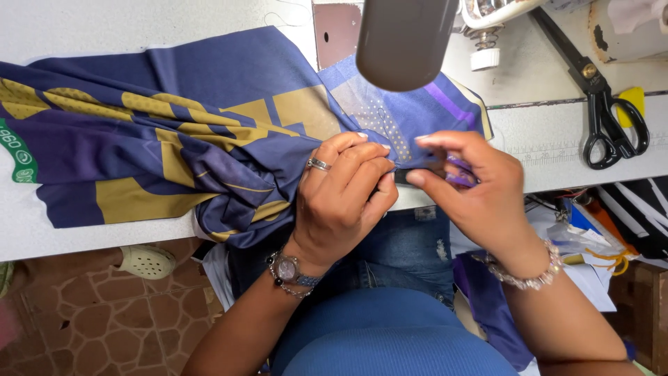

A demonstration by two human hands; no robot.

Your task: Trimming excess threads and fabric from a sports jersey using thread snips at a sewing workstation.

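We note a navy and gold garment (174, 139) spread over the white worktable (83, 28), bunched up where it reaches the table's near edge. Our left hand (344, 198), ring on one finger and a watch at the wrist, is curled tight, pinching the gathered fabric edge. Our right hand (473, 184), beaded bracelet at the wrist, meets it fingertip to fingertip and grips a small dark strip (410, 175) of trim set against the cloth; both hands are narrowly closed, holding, just above the table's edge. The rounded grey head of a sewing machine (407, 42) hangs directly above, out of focus. Black-handled scissors (602, 104) lie well to the right on the table, apart from the hands. Below, we see blue jeans (403, 251), a tiled floor and a pale clog (146, 261).
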